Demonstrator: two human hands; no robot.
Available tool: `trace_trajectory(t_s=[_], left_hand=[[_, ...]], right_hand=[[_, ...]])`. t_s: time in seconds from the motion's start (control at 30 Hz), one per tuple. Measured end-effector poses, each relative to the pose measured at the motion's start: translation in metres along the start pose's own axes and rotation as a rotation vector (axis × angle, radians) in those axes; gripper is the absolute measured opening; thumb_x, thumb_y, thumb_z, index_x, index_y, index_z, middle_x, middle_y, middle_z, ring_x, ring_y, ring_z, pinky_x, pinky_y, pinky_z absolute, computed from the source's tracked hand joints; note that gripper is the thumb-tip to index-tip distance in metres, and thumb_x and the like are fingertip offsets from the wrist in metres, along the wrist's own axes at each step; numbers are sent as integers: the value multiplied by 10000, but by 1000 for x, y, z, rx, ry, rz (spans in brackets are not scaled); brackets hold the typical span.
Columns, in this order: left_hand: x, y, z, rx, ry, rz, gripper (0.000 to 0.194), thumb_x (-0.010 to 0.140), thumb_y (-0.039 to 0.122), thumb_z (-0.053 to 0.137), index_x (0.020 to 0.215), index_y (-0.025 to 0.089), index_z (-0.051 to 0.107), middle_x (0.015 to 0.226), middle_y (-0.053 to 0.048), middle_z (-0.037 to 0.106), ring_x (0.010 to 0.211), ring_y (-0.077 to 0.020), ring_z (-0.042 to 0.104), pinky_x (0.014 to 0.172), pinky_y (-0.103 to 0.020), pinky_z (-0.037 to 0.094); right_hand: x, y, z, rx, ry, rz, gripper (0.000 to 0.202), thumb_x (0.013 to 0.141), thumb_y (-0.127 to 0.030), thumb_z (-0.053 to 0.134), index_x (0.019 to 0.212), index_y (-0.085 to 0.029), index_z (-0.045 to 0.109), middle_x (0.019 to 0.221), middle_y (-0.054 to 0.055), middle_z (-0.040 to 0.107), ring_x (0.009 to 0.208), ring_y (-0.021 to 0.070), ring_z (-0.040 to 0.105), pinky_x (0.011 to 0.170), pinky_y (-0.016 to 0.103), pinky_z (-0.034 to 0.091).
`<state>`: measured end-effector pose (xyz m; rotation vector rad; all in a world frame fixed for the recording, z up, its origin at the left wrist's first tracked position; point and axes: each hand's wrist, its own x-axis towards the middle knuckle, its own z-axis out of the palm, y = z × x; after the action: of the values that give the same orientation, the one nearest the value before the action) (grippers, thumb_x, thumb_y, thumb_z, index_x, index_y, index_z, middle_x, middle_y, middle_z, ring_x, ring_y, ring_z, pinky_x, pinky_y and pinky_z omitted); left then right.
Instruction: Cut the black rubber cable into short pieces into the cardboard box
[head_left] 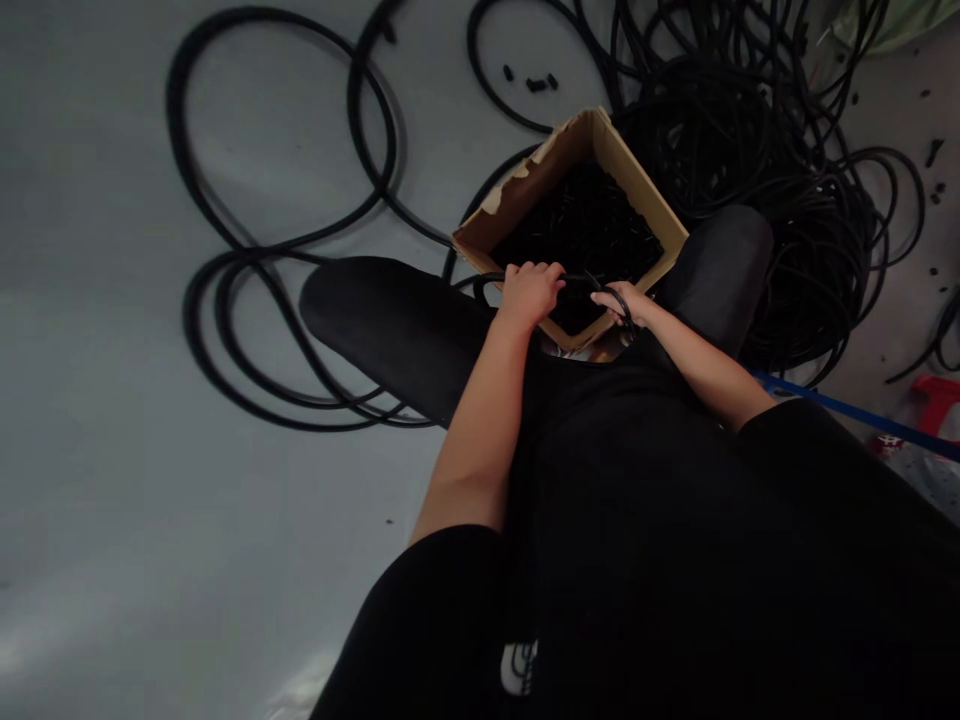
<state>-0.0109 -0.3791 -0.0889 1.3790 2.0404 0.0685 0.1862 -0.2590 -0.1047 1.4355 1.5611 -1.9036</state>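
My left hand (529, 292) is closed around a black rubber cord (487, 278), whose end sticks out to the right over the box. In my right hand (632, 303) is a pair of scissors with black handles (624, 304). Their blades point up and left, right at the cord's end; whether they touch it I cannot make out. Below both hands stands an open cardboard box (641, 185), its torn rim between my knees. Many short black pieces (581, 220) fill its bottom.
A big tangled heap of black cord (705, 130) lies behind and right of the box. Loose cord loops (180, 130) spread over the grey floor (97, 400) at left. Several cut pieces (536, 85) are scattered behind the box. A blue strap (847, 408) and a red object (937, 400) are at right.
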Motion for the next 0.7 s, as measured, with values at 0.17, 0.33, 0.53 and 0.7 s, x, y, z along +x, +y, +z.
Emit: trace_trajectory(t_s=[0.17,0.33,0.53,0.7], left_hand=[[5,-2,1,10,43,-38,496,1250,287,510,1655,234,793,1585,-267,879,1581,-492,731,1360,-703,522],[11,-1,-1,-1,58,-92,532,1273,307,482,1715,163,741,1626,-317,856,1603,-508,739,1374,-694,523],[12,13,3,14,-23,-63,511,1308,317,448,1661,110,754,1688,-349,825,1635,-491,743,1401,-635,499],[12,15,9,14,-48,11,472,1320,341,472,1633,167,781,1668,-303,842,1645,-468,748,1395,-603,500]], right_hand=[[2,4,4,-15,52,40,501,1143,-429,1026,1019,-284,563,547,-99,509,446,109,431,397,198,356],[4,1,8,126,34,79,374,1179,-337,915,1099,-293,552,747,-31,691,616,170,676,521,205,549],[1,-6,14,139,87,-33,261,1030,-141,851,1107,-264,633,875,-29,704,810,173,702,723,223,599],[4,-5,12,106,129,-63,293,990,-135,859,1085,-272,618,866,-55,662,836,170,664,783,236,596]])
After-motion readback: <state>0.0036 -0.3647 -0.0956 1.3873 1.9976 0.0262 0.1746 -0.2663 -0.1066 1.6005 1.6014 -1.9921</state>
